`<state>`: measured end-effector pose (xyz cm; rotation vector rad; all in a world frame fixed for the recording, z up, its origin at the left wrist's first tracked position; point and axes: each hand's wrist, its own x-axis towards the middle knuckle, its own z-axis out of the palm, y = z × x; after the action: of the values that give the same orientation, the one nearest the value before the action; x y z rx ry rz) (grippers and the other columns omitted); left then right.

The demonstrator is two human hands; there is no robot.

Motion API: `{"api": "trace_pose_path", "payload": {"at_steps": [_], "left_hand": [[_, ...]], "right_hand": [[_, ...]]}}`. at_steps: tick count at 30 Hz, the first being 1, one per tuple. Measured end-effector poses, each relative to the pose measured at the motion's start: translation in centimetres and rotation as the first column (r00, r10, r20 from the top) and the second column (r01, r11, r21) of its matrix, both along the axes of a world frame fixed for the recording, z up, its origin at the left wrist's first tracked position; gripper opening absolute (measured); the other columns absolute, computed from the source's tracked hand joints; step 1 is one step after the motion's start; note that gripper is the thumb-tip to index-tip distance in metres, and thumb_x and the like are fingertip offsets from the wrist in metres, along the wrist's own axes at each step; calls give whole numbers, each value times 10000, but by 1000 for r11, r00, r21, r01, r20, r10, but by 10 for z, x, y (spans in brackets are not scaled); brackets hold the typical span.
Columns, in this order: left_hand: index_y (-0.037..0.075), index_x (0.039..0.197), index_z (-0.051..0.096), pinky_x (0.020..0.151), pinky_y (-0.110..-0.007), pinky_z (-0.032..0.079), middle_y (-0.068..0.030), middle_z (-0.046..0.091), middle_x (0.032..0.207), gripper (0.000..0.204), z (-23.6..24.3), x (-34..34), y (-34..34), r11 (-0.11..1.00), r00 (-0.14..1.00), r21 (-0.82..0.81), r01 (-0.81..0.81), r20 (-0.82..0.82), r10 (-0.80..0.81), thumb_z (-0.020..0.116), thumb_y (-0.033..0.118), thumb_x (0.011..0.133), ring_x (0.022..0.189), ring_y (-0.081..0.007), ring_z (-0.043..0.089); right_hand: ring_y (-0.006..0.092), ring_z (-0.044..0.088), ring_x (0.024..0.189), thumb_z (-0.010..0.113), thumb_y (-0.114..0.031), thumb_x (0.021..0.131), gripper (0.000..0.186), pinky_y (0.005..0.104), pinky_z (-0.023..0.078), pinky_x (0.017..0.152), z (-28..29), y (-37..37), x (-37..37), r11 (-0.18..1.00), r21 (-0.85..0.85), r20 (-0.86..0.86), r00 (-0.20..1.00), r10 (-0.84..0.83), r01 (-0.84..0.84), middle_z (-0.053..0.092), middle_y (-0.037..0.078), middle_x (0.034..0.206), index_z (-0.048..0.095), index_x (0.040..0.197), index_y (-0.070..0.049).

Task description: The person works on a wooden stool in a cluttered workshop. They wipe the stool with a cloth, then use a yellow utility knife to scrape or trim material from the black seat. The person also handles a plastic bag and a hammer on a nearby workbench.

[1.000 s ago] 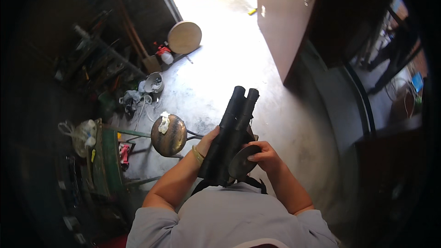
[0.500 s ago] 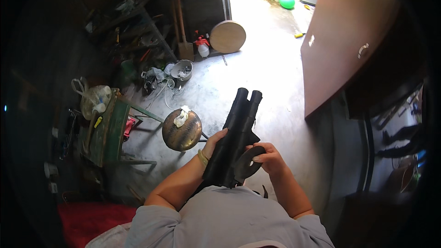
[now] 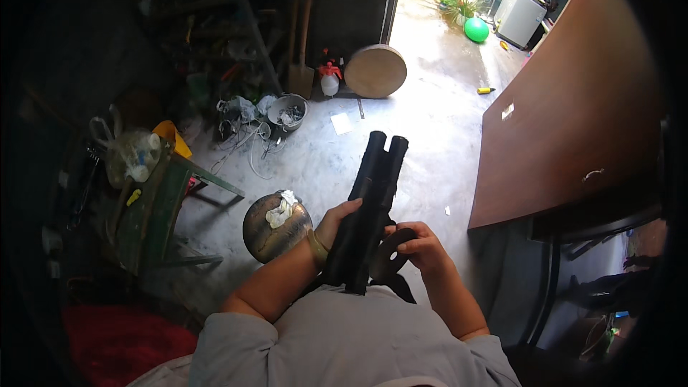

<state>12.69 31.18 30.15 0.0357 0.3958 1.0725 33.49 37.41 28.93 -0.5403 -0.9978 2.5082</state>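
Note:
Two black tubes [image 3: 371, 186], side by side and apparently wrapped in black tape, slant across in front of my chest. My left hand [image 3: 335, 223], with a pale bangle on its wrist, is wrapped round their left side. In my right hand [image 3: 423, 245] is a roll of black tape [image 3: 383, 252], a flat ring pinched by its edge against the tubes' lower right side. The tubes hide some of my fingers. To the left of my left hand stands a round stool [image 3: 259, 235] with a crumpled white cloth [image 3: 279, 215] on it.
A green wooden bench [image 3: 154, 208] at the left carries a plastic bag [image 3: 132, 161]. Farther off are a bucket [image 3: 290, 122], a sprayer [image 3: 330, 82] and a round board [image 3: 376, 72]. A brown door [image 3: 566, 115] stands at the right; a green ball [image 3: 476, 29] lies beyond the doorway.
My view has shifted, so the room appears moved and more of the yard shows. Both hands keep their holds. The tape roll and right hand have barely moved against the tubes.

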Motion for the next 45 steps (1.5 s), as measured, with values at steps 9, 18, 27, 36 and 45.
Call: {"api": "trace_pose_path", "payload": {"at_steps": [9,18,27,36,45], "left_hand": [[-44,1201,499,944,-376,461,-176,582,1132,493,-8,-57,80,976,981,104,-190,-27,194,453,341,896,1046,-269,593],[-49,1217,488,970,-381,438,-187,580,1143,527,-22,-97,152,852,850,87,-516,-71,522,477,364,890,1058,-284,577],[-47,1239,460,957,-338,440,-184,574,1121,565,13,-143,211,584,485,248,-773,-362,796,485,392,884,1086,-262,545],[-49,1246,443,834,-321,517,-179,556,1139,607,29,-191,226,453,232,359,-816,-515,825,541,332,784,1047,-257,563],[-15,1235,435,745,-280,513,-186,559,1040,667,34,-261,252,419,96,427,-801,-600,795,532,383,709,935,-230,577]], "right_hand": [[178,630,842,608,12,674,314,287,484,806,-7,112,-70,977,-98,14,981,192,-190,658,97,934,633,984,51],[380,561,1112,600,-14,690,300,448,405,985,-28,263,-122,890,-57,-73,891,449,-453,578,266,1190,620,968,97],[236,625,936,649,-44,722,352,356,472,893,-56,404,-119,946,-153,138,942,307,-286,650,139,1029,585,1059,36],[211,627,919,633,-46,755,368,328,488,855,-68,438,-179,944,-185,174,936,306,-274,653,110,1020,581,1111,29],[127,599,794,598,-47,829,206,268,474,757,-81,447,-291,974,111,342,928,149,-198,649,45,883,620,1023,16]]}}
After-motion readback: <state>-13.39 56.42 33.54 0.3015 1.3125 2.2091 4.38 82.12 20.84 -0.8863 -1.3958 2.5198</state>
